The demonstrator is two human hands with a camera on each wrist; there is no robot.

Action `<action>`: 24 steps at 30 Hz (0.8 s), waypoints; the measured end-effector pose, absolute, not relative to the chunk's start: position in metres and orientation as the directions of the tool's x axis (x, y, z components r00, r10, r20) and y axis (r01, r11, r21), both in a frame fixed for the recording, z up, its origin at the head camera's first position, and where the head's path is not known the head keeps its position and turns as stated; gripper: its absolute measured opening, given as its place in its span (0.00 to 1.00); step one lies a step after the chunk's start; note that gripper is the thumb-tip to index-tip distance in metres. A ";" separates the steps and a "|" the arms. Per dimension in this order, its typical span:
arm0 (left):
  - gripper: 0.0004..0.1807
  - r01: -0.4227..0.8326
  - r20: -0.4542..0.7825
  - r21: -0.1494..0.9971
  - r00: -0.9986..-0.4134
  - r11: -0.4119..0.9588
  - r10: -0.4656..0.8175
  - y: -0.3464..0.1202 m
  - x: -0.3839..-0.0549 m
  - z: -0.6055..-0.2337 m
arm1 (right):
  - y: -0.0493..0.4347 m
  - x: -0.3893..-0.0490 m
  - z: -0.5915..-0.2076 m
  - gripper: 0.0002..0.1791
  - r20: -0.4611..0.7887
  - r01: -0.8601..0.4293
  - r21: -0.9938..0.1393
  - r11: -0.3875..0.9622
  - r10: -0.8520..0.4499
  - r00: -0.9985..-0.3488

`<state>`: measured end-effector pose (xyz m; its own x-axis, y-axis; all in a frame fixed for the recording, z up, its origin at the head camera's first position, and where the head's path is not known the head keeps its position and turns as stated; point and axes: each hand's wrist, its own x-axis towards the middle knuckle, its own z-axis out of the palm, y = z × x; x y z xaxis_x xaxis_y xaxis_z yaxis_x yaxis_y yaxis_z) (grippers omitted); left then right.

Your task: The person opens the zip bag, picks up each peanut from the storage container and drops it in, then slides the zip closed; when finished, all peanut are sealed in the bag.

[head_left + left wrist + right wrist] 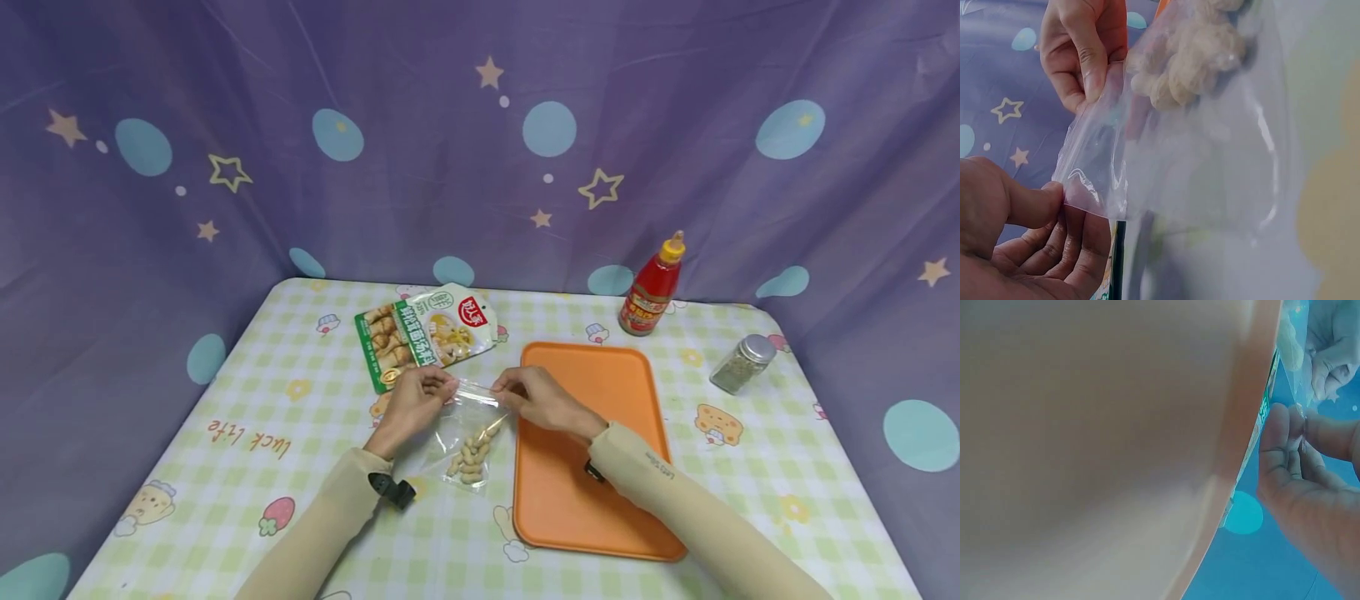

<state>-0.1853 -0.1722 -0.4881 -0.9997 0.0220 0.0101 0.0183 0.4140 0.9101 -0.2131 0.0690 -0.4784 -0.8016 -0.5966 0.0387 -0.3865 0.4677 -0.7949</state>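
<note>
A clear zip bag (461, 429) with several unshelled peanuts (471, 458) in its lower part is held up by its top edge. My left hand (414, 403) pinches one top corner between thumb and fingers; the left wrist view shows this thumb pressing the film (1091, 181). The opposite corner is pinched by my right hand (542, 398), which is above the left edge of an orange tray (592, 517). In the right wrist view, the right thumb and fingertips (1279, 419) meet on the bag's edge. Between the hands the zip strip runs stretched.
A green and white food packet (427, 333) lies just beyond the left hand. At the back right stands a red sauce bottle (651, 292) with a yellow cap. A glass spice jar (742, 364) is right of the tray. A checked cloth (247, 500) covers the table.
</note>
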 end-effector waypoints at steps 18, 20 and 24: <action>0.07 0.032 0.014 0.834 -0.999 0.551 0.036 -0.175 -0.195 -0.486 | 0.076 -0.221 -0.481 0.05 -0.025 -0.248 -0.831 0.498 -0.478 -0.878; 0.07 0.026 0.004 0.820 -0.999 0.572 0.039 -0.176 -0.198 -0.485 | 0.076 -0.224 -0.481 0.06 -0.017 -0.251 -0.830 0.498 -0.472 -0.882; 0.06 0.008 -0.020 0.801 -0.999 0.599 0.040 -0.178 -0.201 -0.486 | 0.072 -0.228 -0.480 0.08 -0.014 -0.253 -0.824 0.508 -0.464 -0.886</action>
<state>-0.2007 -0.1783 -0.4859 -0.9990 0.0399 -0.0201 0.0078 0.5993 0.8005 -0.2277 0.0719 -0.4801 -0.8859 -0.4636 -0.0136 -0.2529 0.5076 -0.8237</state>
